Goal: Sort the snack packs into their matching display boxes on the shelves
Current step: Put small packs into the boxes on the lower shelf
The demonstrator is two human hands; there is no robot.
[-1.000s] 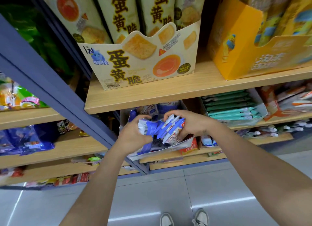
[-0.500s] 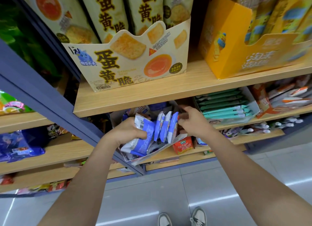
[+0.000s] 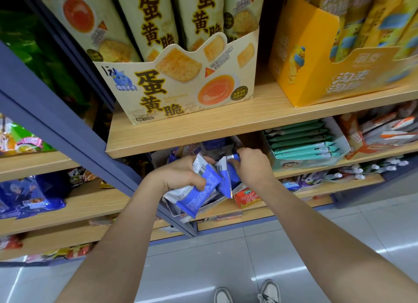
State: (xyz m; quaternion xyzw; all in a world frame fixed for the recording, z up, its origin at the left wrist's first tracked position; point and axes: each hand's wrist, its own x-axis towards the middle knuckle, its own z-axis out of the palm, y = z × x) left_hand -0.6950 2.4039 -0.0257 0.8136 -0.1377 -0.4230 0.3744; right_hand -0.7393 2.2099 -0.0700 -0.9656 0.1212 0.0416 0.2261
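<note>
step: slotting blue snack packs into display box under wooden shelf | left hand: curled round loose packs at box front | right hand: pinching tops of standing packs | advice: hold gap wide, slide packs in edge-first, upright, faces aligned

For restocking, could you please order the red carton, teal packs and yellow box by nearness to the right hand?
1. Red carton, just below the right hand.
2. Teal packs, to its right.
3. Yellow box, upper shelf, right.
</note>
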